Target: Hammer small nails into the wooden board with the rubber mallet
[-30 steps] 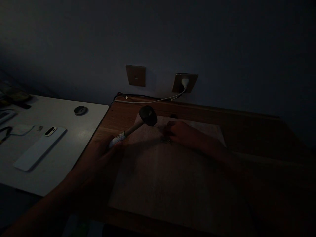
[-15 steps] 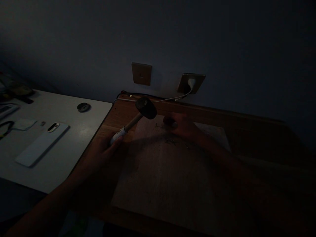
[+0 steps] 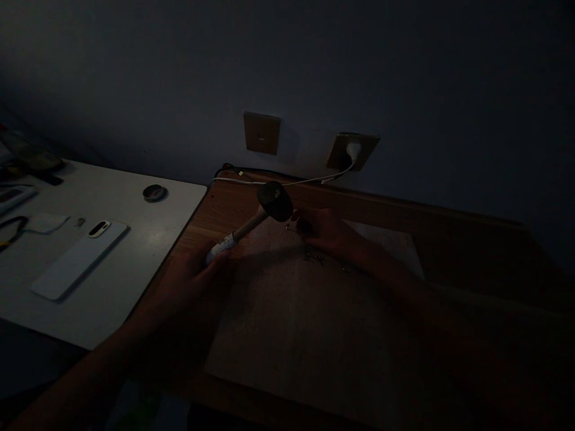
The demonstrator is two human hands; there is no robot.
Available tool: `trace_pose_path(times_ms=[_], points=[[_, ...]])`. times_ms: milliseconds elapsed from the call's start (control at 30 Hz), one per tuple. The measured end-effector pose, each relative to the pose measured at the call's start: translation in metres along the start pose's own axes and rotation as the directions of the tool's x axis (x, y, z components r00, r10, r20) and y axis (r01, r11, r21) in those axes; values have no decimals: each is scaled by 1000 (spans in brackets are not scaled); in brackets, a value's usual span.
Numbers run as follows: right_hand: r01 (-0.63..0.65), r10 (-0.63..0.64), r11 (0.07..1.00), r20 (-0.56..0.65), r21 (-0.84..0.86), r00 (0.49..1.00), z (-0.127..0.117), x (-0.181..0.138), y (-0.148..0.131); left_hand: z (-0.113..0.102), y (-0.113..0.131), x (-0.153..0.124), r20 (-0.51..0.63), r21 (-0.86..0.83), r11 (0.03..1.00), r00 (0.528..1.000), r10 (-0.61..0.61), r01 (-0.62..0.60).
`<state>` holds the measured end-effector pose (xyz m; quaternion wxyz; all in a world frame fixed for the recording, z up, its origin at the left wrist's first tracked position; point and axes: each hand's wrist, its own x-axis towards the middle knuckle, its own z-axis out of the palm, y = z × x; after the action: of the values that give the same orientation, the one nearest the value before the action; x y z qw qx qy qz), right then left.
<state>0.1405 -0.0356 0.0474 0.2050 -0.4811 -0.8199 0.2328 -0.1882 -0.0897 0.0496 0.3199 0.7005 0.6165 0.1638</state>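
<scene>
The mallet [image 3: 251, 224] in the left hand [image 3: 197, 278] has come down since half a second ago, its head now just beside the right hand [image 3: 326, 230]; that hand has slid from the scattered nails [image 3: 314, 257] toward the mallet head.

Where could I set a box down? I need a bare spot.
The near half of the board, below both hands, is bare. It is crowded around the mallet, the right hand and the scattered nails.

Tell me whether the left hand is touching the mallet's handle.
Touching. The head view shows the left hand wrapped around the lower end of the mallet, its handle emerging straight from the fist.
</scene>
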Motion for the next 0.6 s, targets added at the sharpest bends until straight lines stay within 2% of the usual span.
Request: trace_pose_path(times_ms=[267, 400, 500, 600], points=[[-96, 106, 989, -84, 109, 991, 11, -7, 12, 1, -1, -2, -5, -12, 1000, 1000, 2, -2], [-146, 155, 985, -102, 89, 983, 15, -5, 11, 2, 5, -6, 45, -43, 999, 999, -4, 6], [-192, 193, 981, -128, 20, 973, 16, -5, 9, 1, 15, -5, 81, 31, 999, 997, 3, -5], [-146, 152, 988, -160, 48, 975, 13, -14, 15, 0, 26, 0, 111, 155, 987, 993, 32, -50]])
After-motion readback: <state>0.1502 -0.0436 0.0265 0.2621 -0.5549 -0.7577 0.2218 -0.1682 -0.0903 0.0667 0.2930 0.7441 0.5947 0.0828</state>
